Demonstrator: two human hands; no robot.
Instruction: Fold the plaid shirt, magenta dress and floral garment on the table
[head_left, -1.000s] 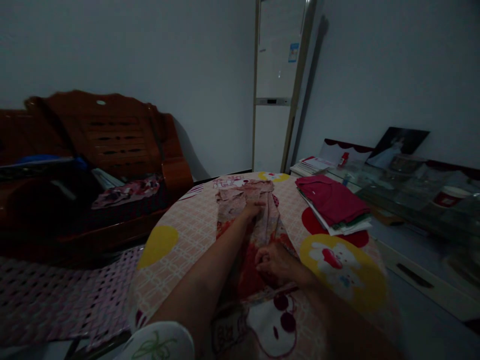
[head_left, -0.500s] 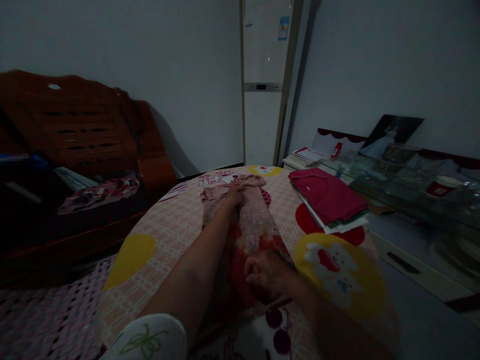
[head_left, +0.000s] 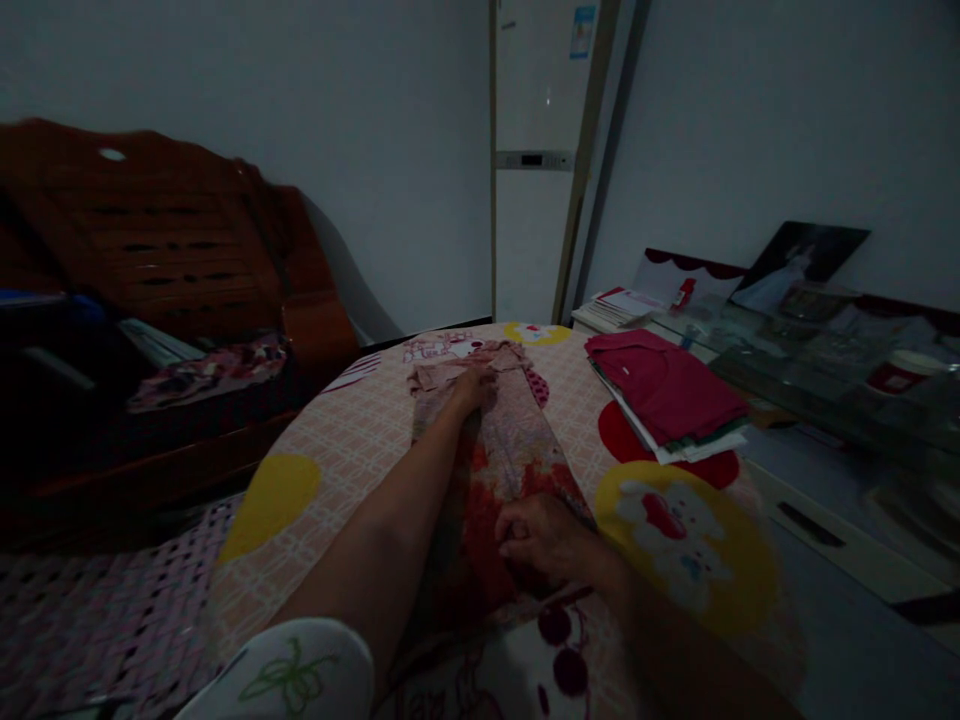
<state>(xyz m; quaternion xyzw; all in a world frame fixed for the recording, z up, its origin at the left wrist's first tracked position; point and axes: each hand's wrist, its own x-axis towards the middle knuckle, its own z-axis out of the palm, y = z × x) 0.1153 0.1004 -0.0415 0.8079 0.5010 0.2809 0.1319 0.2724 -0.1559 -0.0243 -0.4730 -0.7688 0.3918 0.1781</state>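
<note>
A pink patterned shirt [head_left: 517, 425], with red and orange blotches toward its near end, lies folded into a long narrow shape on the round table. Near its far end, my left hand [head_left: 474, 388] is closed on the fabric, fingers curled into it. Lower down on the red part, my right hand [head_left: 541, 535] rests with its fingers curled in, gripping the cloth. Dim light leaves the fingertips of both hands hard to make out.
The tablecloth [head_left: 352, 450] has yellow circles and cartoon prints. On its right side sits a stack of folded clothes, a crimson garment [head_left: 660, 385] on top. Beyond stands a glass-topped cabinet [head_left: 795, 375] with a paper cup [head_left: 900, 372]. A wooden bench [head_left: 172, 260] is at left.
The view has shifted slightly, so the surroundings appear a little higher and to the right. Both hands stay on the shirt at nearly the same places; the left hand looks more rounded.
</note>
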